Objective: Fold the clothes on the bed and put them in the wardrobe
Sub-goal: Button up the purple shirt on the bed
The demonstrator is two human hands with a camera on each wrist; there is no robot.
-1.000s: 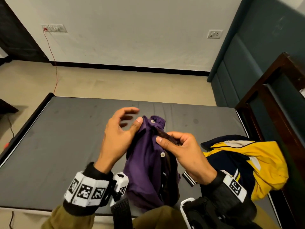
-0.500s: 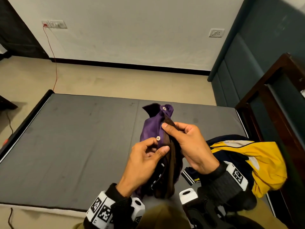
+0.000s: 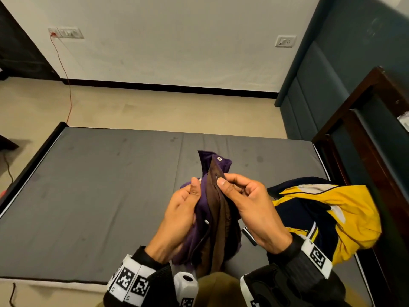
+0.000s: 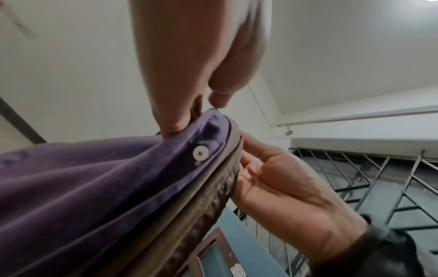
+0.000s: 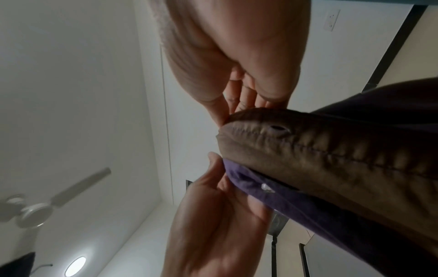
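Purple shirt [image 3: 204, 209] upright between both hands, left hand [image 3: 179, 216] gripping it, right hand [image 3: 250, 207] pinching its brown placket [image 3: 215, 196]

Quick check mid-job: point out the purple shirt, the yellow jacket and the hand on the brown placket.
purple shirt [image 3: 200, 220], head view, purple front panel below the left thumb.
yellow jacket [image 3: 354, 218], head view, yellow panel lying on the bed.
right hand [image 3: 250, 204], head view, back of the hand pinching the placket.

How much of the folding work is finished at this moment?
Nothing looks finished. In hand: both the left hand and right hand hold the purple shirt up by its button edge, unfolded. Left: the yellow jacket lies crumpled on the bed; no wardrobe step is visible.
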